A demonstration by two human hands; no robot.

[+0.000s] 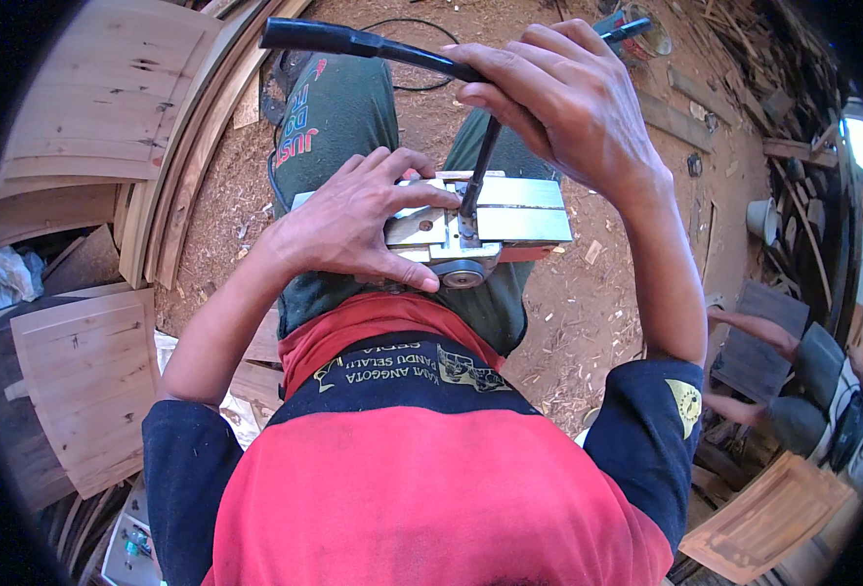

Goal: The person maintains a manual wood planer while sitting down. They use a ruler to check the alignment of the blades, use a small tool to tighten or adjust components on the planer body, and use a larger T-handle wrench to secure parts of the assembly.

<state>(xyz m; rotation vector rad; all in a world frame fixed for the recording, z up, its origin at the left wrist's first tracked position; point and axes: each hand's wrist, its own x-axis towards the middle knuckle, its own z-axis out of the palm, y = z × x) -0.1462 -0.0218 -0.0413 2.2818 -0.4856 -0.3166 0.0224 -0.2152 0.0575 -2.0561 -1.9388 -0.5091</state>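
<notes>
An upturned electric planer rests across my lap, its shiny metal sole facing up. My left hand holds it down, fingers over the sole and thumb by the round wheel at its near side. My right hand is closed round the middle of a black three-armed wrench. One arm of the wrench reaches down into the gap in the planer's sole, next to my left index fingertip. The other two stick out left and right of my fist. What its lower tip touches is hidden in the gap.
Wood shavings cover the ground. Wooden panels and long boards lie at the left. A black cable loops beyond my knees. At the right are a person's legs, a framed wooden panel and a white bucket.
</notes>
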